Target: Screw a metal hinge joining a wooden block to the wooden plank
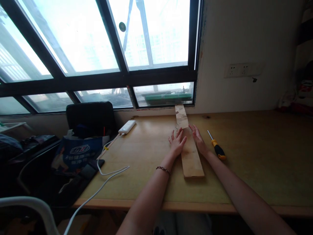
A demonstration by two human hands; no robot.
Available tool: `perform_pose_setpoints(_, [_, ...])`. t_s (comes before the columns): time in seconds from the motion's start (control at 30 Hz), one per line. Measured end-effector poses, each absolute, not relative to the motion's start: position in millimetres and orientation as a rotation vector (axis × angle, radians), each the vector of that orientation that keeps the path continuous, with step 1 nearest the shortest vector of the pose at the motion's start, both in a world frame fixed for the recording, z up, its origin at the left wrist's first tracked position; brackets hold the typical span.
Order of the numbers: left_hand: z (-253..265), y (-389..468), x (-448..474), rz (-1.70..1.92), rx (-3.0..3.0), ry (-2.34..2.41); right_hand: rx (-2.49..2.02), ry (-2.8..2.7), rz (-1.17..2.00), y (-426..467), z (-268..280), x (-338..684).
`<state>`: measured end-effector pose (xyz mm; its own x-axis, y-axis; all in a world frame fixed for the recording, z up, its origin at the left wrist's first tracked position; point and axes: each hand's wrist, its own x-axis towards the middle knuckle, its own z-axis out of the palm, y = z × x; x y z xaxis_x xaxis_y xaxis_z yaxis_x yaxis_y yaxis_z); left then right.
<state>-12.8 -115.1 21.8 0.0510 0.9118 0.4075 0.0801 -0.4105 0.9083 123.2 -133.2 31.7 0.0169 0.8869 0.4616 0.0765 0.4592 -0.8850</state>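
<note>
A long, narrow wooden board lies flat on the table, pointing away from me toward the window. My left hand rests on its left side with fingers spread. Along the board's right edge, my right hand has its fingers stretched out, touching the side near the far end. Beyond my fingertips a lighter, marked strip meets the board's far end; whether it is wood or card I cannot make out. A thin, small metal piece shows just left of that joint. To the right lies a yellow-and-black screwdriver.
On the table's left side a white power bank trails a white cable over the front edge. A black chair with a blue bag stands left of the table. Window and wall bound the far side.
</note>
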Motion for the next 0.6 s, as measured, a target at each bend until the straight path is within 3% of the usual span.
perform_pose_setpoints(0.4, [17.3,-112.7,-16.1,1.616,1.289,0.968,-0.934,-1.310,0.795,-123.6,18.8,122.2])
perform_pose_setpoints(0.6, [14.9,-113.5,-8.8,1.516,0.942,0.847,-0.992,-1.270,0.770,-119.7,16.0,126.4])
